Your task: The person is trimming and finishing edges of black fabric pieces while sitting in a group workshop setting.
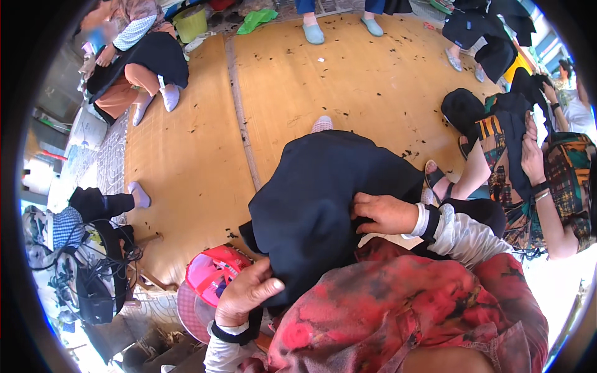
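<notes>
A black cloth is spread over my lap, above my red patterned clothing. My left hand holds the cloth's lower left edge, thumb on top and fingers partly hidden. My right hand has its fingers curled on the cloth's right side, gripping it. A pink bag sits just left of my left hand. A checked slipper shows beyond the cloth's top.
Co-workers sit around me: one upper left, one at right holding dark cloth, others at top. An orange mat with black scraps covers the floor. A green plastic bag, bucket and cluttered cables lie near the edges.
</notes>
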`<state>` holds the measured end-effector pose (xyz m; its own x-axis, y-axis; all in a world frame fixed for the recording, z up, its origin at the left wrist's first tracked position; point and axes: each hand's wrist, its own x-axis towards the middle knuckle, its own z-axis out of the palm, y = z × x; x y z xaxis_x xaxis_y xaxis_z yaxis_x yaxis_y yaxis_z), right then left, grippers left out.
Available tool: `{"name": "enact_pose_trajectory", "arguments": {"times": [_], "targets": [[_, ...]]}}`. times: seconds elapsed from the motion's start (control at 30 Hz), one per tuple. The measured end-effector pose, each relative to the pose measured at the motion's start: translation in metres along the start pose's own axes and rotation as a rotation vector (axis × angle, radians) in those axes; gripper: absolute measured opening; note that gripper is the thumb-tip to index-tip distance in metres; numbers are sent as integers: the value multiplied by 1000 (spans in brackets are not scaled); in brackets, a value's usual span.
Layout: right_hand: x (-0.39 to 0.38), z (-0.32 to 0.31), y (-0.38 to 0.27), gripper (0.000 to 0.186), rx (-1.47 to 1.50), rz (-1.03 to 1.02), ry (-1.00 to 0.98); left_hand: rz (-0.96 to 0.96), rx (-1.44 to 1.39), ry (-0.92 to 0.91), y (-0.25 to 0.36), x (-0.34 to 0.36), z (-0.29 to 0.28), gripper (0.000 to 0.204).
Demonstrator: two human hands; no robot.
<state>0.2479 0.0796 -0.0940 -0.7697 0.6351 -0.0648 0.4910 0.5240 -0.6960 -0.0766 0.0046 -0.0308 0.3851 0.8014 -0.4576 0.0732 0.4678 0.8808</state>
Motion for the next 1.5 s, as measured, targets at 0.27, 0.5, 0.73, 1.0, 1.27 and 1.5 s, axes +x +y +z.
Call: {"name": "enact_pose_trajectory", "arguments": {"times": [0.27, 0.5, 0.73, 1.0, 1.27, 1.5], "targets": [[2, -18, -29, 16, -44, 68, 28, 245, -761, 105, -26, -8, -19, 38], [62, -52, -82, 39, -168, -339, 358, 543, -861, 265, -24, 11, -53, 22], [67, 1, -61, 44, -439, -309, 224, 739, -838, 607, -31, -17, -158, 8], [63, 6, -55, 44, -437, -312, 266, 84, 1044, -293, -29, 62, -85, 32], [64, 11, -51, 49, -415, -355, 320, 510, 545, 307, 30, 82, -82, 8], [62, 13, -54, 49, -424, -345, 314, 643, 491, -89, 42, 150, -33, 26]]}}
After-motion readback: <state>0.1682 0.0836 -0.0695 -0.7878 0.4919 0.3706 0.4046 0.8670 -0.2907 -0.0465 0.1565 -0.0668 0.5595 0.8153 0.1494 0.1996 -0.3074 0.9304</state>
